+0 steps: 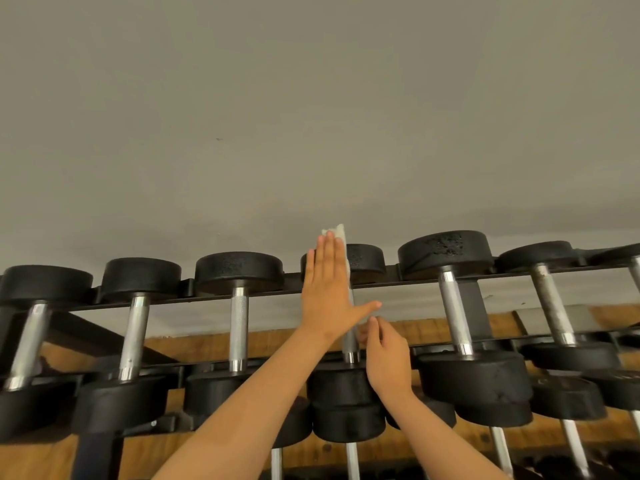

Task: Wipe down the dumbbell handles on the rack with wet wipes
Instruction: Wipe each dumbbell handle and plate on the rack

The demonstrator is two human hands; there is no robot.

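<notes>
A row of black-headed dumbbells with silver handles sits on the black rack (408,280). My left hand (327,292) lies flat, fingers straight, over the far head and handle of the middle dumbbell (351,348). It presses a white wet wipe (337,233), whose end sticks out past my fingertips. My right hand (384,358) is just below, on the right of the same handle, fingers curled and pinching at the wipe's lower end. Most of the wipe is hidden under my left hand.
Neighbouring dumbbell handles stand to the left (239,327) and right (453,310) of the middle one. A lower tier of dumbbells (349,431) shows beneath. A plain grey wall (311,116) rises behind the rack, with a wooden floor (415,330) below.
</notes>
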